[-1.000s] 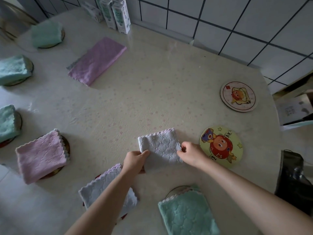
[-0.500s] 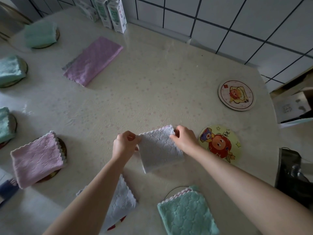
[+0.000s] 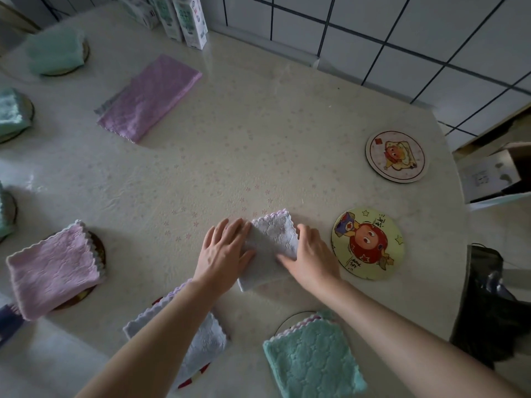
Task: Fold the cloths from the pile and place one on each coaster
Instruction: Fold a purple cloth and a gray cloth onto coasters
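Note:
A small folded grey cloth [image 3: 270, 239] lies on the table in front of me. My left hand [image 3: 227, 251] rests flat on its left edge with fingers spread. My right hand [image 3: 311, 254] lies flat on its right side. Two bare round coasters sit to the right: a yellow one with a red cartoon figure [image 3: 367, 244] close to my right hand, and a white one [image 3: 397, 156] farther back. A purple cloth [image 3: 149, 96] lies half-folded at the back left, with a grey edge showing under it.
Folded cloths cover other coasters: pink [image 3: 54, 268] at left, grey [image 3: 201, 340] under my left arm, green [image 3: 313, 360] in front, more green ones [image 3: 56, 50] along the left edge. Cartons [image 3: 189, 18] stand by the tiled wall. A dark bag [image 3: 488, 305] is at right.
The hands held the cloth's far corners slightly raised; now they have laid it down and press flat on its two sides. The view has shifted a little to the left.

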A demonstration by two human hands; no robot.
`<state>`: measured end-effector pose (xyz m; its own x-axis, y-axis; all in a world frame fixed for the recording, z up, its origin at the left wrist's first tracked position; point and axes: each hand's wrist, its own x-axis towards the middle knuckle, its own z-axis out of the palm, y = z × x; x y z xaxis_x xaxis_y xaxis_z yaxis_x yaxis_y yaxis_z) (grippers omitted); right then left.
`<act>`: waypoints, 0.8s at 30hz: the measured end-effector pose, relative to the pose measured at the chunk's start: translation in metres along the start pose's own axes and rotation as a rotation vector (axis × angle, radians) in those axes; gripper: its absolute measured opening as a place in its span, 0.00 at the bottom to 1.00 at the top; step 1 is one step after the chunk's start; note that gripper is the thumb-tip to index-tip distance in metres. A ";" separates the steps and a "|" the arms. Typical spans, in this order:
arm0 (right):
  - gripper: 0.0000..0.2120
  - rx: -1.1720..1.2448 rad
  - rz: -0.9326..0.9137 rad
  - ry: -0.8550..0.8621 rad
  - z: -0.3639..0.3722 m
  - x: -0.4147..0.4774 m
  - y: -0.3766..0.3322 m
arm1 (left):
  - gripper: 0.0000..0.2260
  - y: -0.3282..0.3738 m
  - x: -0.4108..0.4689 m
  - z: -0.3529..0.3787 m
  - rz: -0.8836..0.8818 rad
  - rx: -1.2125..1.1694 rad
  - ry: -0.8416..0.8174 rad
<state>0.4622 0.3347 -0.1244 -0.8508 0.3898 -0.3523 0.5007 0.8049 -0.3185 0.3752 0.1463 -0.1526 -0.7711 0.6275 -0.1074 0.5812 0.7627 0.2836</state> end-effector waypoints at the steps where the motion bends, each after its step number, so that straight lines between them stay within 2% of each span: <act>1: 0.32 -0.014 -0.002 0.004 0.003 -0.007 0.005 | 0.29 -0.001 -0.002 0.001 -0.012 0.017 -0.036; 6: 0.24 0.092 0.112 0.020 0.008 -0.025 0.028 | 0.29 0.001 0.003 -0.001 -0.059 0.016 -0.092; 11: 0.10 0.272 0.158 -0.065 0.001 -0.022 0.031 | 0.24 0.013 0.016 -0.012 -0.173 -0.123 -0.085; 13: 0.09 0.293 0.172 -0.062 0.002 -0.020 0.033 | 0.24 0.018 0.022 -0.018 -0.239 -0.188 -0.096; 16: 0.11 0.301 0.199 -0.070 0.004 -0.020 0.032 | 0.26 0.022 0.033 -0.022 -0.415 -0.295 -0.142; 18: 0.13 0.307 0.203 -0.080 0.003 -0.020 0.031 | 0.23 0.021 0.036 -0.023 -0.466 -0.304 -0.199; 21: 0.16 0.360 0.173 -0.097 0.002 -0.020 0.035 | 0.15 0.021 0.040 -0.029 -0.434 -0.290 -0.285; 24: 0.24 0.483 0.151 -0.149 -0.002 -0.025 0.040 | 0.09 0.029 0.040 -0.041 -0.354 -0.383 -0.309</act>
<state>0.5033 0.3583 -0.1267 -0.7493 0.3893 -0.5357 0.6622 0.4332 -0.6114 0.3510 0.1872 -0.1096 -0.7562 0.4056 -0.5134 0.1235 0.8590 0.4968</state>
